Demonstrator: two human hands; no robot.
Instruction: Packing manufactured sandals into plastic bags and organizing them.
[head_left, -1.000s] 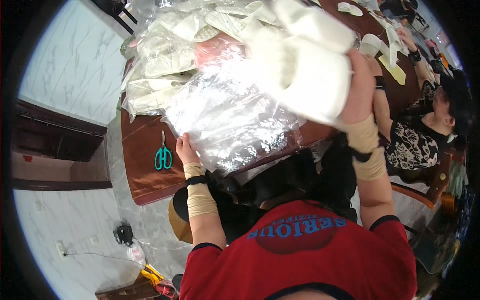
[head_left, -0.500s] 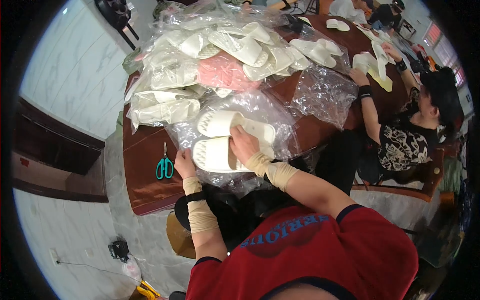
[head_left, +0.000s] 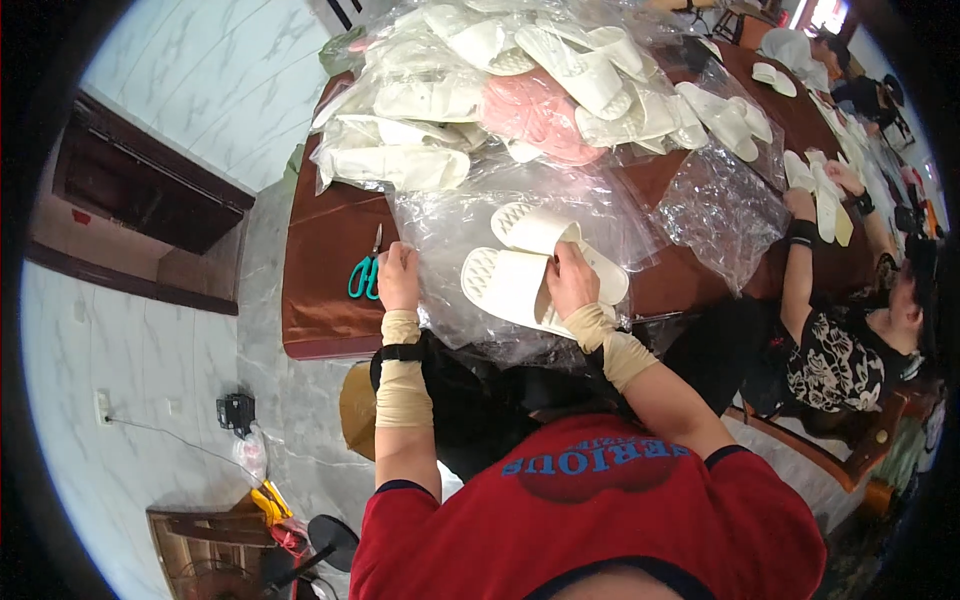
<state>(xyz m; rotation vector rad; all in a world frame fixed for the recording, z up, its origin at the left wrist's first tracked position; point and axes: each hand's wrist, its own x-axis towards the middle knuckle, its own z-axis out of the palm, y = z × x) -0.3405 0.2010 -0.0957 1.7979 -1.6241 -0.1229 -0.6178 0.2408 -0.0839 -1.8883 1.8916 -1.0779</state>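
White foam slippers (head_left: 520, 275), a pair of them, lie soles up in the middle of the frame on a crinkled sheet of clear plastic (head_left: 470, 215) spread over the brown table (head_left: 320, 290). The right hand (head_left: 570, 280) rests flat on the nearer slipper, fingers spread loosely over its heel end and pressing it down rather than closing round it. The left hand (head_left: 398, 277) sits at the left edge of the plastic, its fingers curled and pinching the film against the table top. Both wrists are wrapped in tan bandage, with a dark strap round the left one.

Just left of the left hand lies a pair of scissors (head_left: 365, 272) with green handles, blades pointing toward the top of the frame, apart from the plastic by a small gap. Behind the slippers, across the upper middle of the frame, rises a heap of bagged slippers (head_left: 450, 90), mostly white, with one pink pair (head_left: 535, 115) in the midst of it. A second loose wad of clear plastic (head_left: 715, 205) sits to the right of centre.

At the right edge another person (head_left: 850, 340) in a black-and-white patterned top sits at the same table, one hand (head_left: 845, 178) on white slippers up in the upper right.
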